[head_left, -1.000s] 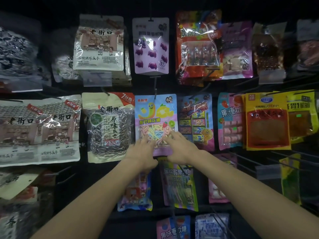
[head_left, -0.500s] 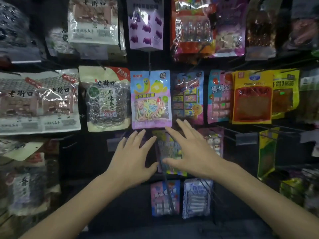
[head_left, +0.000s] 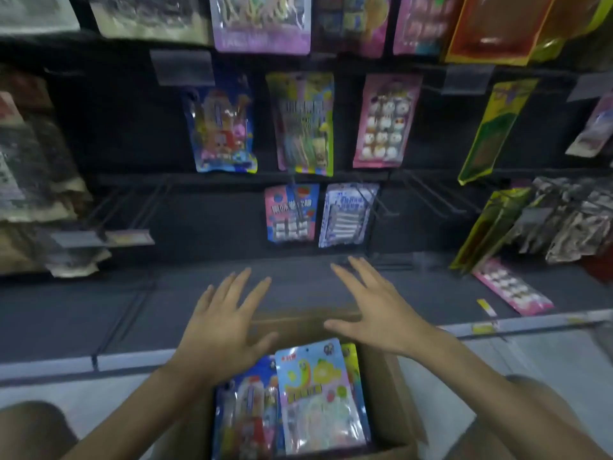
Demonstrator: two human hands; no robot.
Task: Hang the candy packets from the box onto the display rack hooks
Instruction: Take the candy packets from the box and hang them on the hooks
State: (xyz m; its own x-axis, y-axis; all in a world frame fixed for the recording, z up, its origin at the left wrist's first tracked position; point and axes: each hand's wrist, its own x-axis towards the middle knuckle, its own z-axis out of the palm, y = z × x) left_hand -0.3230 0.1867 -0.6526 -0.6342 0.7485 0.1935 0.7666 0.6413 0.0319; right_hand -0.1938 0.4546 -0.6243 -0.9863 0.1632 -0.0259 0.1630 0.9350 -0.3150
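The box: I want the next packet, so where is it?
Head view, bottom centre: the box, with packets inside, stands before the rack, just beneath the left hand and right hand.

Both hands [head_left: 225, 322] [head_left: 378, 313] empty, fingers [head_left: 243, 287] spread

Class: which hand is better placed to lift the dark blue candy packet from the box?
Likely the left hand: open, just above the dark blue candy packet. The right hand hovers beyond the light blue packet.

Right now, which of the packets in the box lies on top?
The light-blue packet with the yellow and green cartoon: it overlaps the dark-blue packet on its left and a yellow-green packet peeking out on its right.
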